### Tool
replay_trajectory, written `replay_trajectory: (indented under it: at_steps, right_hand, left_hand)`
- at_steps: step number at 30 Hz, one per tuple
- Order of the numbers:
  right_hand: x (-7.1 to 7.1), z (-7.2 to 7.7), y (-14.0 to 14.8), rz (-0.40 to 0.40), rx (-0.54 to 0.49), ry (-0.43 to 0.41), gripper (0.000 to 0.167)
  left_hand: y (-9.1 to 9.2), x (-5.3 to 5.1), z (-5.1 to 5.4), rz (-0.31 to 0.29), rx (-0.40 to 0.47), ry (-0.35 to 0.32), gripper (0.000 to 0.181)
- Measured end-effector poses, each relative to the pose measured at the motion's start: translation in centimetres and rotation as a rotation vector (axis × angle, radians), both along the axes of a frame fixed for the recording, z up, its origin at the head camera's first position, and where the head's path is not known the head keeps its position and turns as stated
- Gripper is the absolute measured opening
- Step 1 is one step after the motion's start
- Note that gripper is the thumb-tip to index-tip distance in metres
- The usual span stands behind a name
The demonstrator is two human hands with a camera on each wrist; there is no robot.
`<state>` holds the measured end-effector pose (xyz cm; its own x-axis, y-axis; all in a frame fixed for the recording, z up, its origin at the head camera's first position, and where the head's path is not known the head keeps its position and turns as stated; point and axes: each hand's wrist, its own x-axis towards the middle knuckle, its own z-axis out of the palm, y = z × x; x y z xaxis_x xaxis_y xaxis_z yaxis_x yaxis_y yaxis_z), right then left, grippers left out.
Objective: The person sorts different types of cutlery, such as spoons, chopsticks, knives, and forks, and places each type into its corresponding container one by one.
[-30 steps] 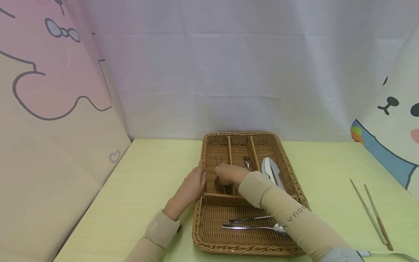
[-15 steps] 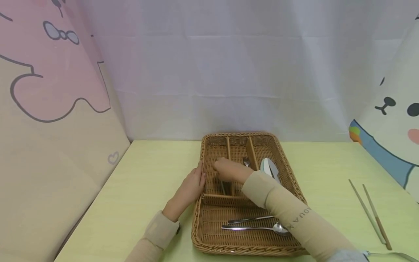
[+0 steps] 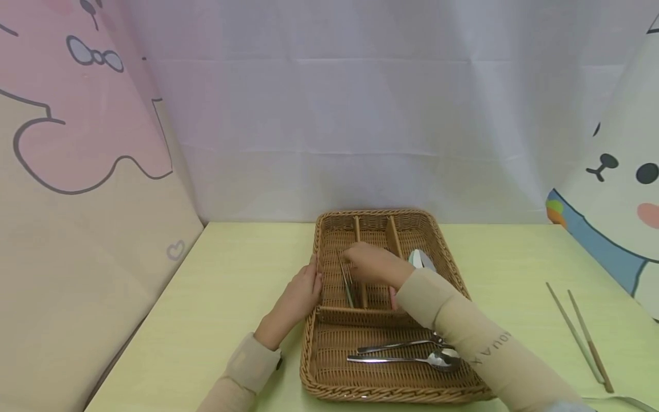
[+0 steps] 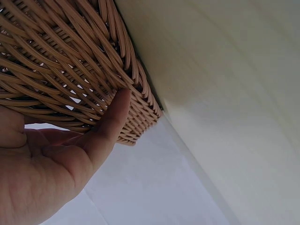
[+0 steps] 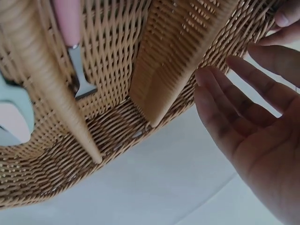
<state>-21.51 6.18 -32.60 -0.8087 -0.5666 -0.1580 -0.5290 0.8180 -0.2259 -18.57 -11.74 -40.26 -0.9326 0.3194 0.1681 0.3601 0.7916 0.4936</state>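
While the left hand (image 3: 300, 290) grips the left rim of the basket (image 3: 391, 395), thumb over the edge and a finger along the outer wall, the basket lies with its long axis running near to far; the wicker is judged light and fairly stiff, best held by the rim. In its far-left compartment (image 3: 332, 236) lie thin chopsticks (image 3: 348, 293), also aligned near to far, their far ends leaning slightly left; they are probably light, rigid and prone to roll, best pinched about mid-length. Just above and right of them hangs the right hand (image 3: 374, 264), its fingers spread loosely apart, with nothing visibly held in the right wrist view. Farther right, the middle compartment (image 3: 374, 239) contains a pink-handled tool (image 3: 393, 298). At right, on the table (image 3: 247, 263), a second pair (image 3: 590, 342) points far and leftward.
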Motion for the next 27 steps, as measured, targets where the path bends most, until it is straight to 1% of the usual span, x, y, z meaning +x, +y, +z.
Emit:
replay_trajectory:
  at_steps: [4,7,13,16,19,22,27]
  right_hand:
    - [0.1,0.3,1.0,-0.006,-0.002,0.041,0.024]
    - [0.2,0.6,1.8,-0.021,-0.008,0.057,0.022]
    - [0.5,1.1,4.0,-0.047,-0.043,0.081,0.027]
    - [0.7,1.4,5.0,-0.07,-0.063,0.083,0.025]
    - [0.9,1.7,5.9,-0.07,-0.088,0.107,0.02]
    - [1.0,1.9,6.9,-0.054,-0.099,0.148,0.014]
    - [1.2,1.6,8.8,-0.047,-0.087,0.2,0.014]
  left_hand:
    - [0.0,0.1,0.0,-0.006,-0.002,0.011,0.051]
    - [0.0,0.1,0.0,-0.008,0.003,0.011,0.052]
    - [-0.1,0.1,-0.1,-0.008,0.006,0.008,0.052]
    - [0.0,0.1,-0.1,-0.006,0.007,0.001,0.052]
    - [0.0,0.1,0.0,-0.003,0.008,-0.003,0.052]
    - [0.0,0.1,0.0,-0.004,0.002,-0.001,0.052]
    - [-0.1,0.1,0.0,0.002,0.004,-0.008,0.052]
